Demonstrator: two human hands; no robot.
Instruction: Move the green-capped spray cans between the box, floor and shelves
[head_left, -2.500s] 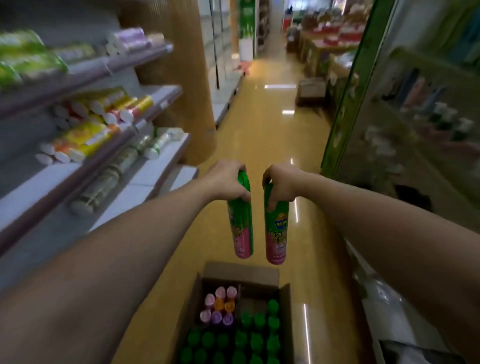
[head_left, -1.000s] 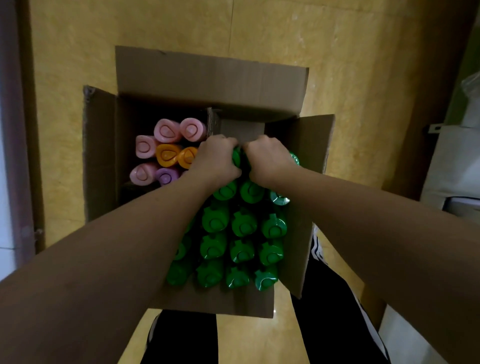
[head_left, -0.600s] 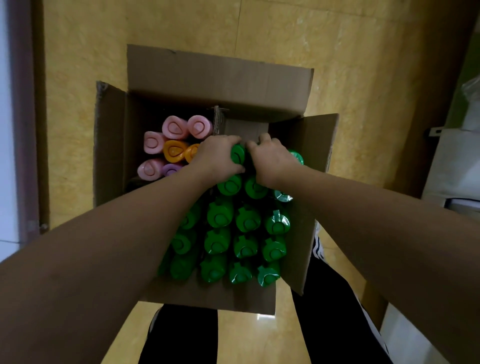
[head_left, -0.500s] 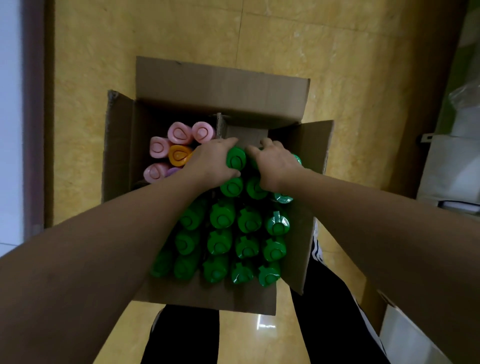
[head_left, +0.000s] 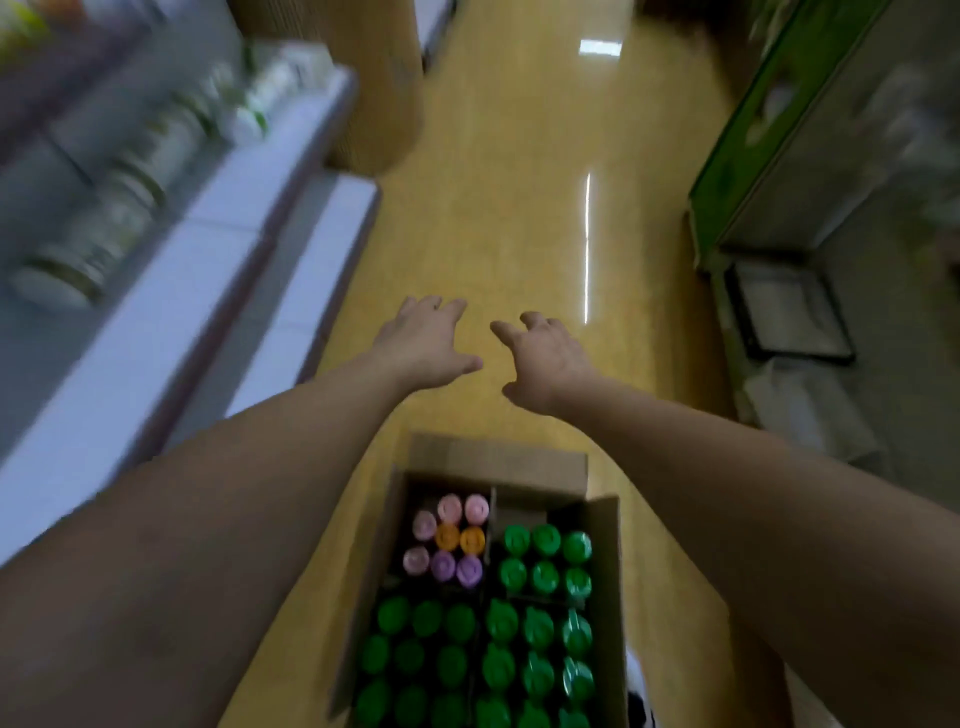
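Note:
My left hand (head_left: 423, 340) and my right hand (head_left: 543, 353) hang side by side above the yellow floor, fingers spread and holding nothing. Below them an open cardboard box (head_left: 498, 460) stands on the floor. It is packed with upright spray cans: several green-capped cans (head_left: 540, 571) fill most of it, and a small cluster of pink, orange and purple caps (head_left: 449, 538) sits in its far left corner. Both hands are clear of the box, well above and beyond its far flap.
White shelves (head_left: 218, 208) with blurred cans (head_left: 98, 234) run along the left. A green-framed display case (head_left: 748, 124) stands on the right with a dark tray (head_left: 787, 312) beside it. The glossy yellow aisle floor (head_left: 519, 182) stretches ahead.
Both hands have let go of the green cans in the box and risen out of it with fingers spread. The view has swung up from the box to the aisle.

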